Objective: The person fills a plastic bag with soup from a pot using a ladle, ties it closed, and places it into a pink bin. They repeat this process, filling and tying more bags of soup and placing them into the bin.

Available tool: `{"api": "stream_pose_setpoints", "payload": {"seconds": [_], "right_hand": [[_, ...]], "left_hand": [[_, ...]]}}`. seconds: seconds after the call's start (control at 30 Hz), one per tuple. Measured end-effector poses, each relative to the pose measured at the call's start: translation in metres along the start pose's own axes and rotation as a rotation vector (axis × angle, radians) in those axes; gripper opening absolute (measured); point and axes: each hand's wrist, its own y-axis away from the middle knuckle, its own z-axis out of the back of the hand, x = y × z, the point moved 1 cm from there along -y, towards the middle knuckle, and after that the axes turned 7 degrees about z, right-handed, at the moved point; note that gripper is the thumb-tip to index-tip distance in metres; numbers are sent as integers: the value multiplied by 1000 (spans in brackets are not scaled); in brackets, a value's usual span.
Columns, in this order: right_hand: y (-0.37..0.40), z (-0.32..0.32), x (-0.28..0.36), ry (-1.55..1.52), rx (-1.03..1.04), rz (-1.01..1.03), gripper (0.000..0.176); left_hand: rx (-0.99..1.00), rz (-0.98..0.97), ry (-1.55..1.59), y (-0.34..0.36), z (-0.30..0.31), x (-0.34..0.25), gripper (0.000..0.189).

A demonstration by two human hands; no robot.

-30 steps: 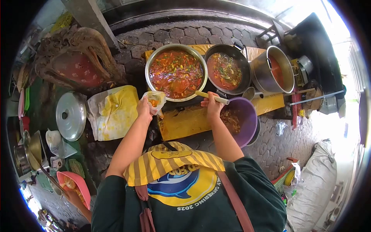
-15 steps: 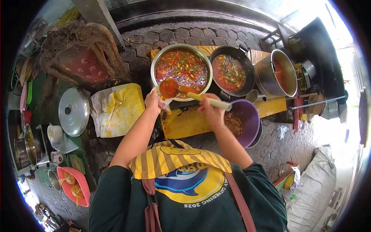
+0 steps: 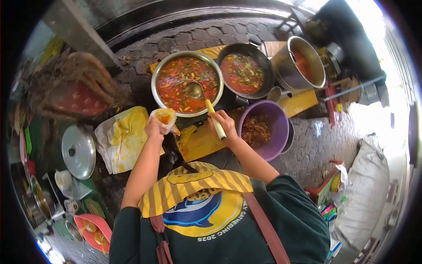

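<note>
My left hand (image 3: 154, 128) is closed around a clear plastic bag (image 3: 169, 115) with orange-red food inside. The bag's open mouth faces up, just below the near rim of a wide steel basin (image 3: 154, 88) of red stew with green and yellow pieces. In my right hand (image 3: 223, 123) is a ladle (image 3: 209, 106), gripped by its pale yellow handle. Its metal bowl lies at the surface of the stew (image 3: 176, 81) and looks nearly empty. Beside my right hand stands a purple bucket (image 3: 282, 137) holding brownish shredded food.
A black pan (image 3: 266, 66) of similar stew and a tall steel pot (image 3: 281, 66) stand right of the basin. At left are a yellow-stained cloth (image 3: 127, 136), a round lid (image 3: 79, 163), a carved chair (image 3: 74, 94) and a pink tub (image 3: 103, 226) with filled bags.
The ladle, full of red stew over the bag before, is now down in the basin. The bag has more orange-red food in it and sits lower. The camera view has shifted.
</note>
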Motion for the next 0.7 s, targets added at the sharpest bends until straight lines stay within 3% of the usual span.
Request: {"api": "stream_pose_setpoints", "payload": {"seconds": [0.27, 0.4, 0.47, 0.5, 0.53, 0.6, 0.7], "right_hand": [[18, -36, -53, 31, -44, -81, 16], [23, -52, -59, 18, -138, -185, 13], [27, -61, -68, -1, -299, -266, 12], [25, -70, -72, -242, -330, -607, 14], [27, -69, -73, -244, -331, -607, 14], [27, -57, -72, -554, -465, -977, 18], [25, -43, -71, -599, -551, -1002, 21]], "left_hand": [[-145, 26, -40, 19, -9, -11, 21], [-137, 24, -49, 23, -6, -6, 21], [-136, 18, -45, 21, -4, -4, 22], [-130, 15, -42, 20, -4, -3, 22], [-122, 12, -41, 19, -3, -2, 22], [-109, -9, -36, 21, -2, 0, 22], [-101, -13, -42, 32, -4, -3, 21]]}}
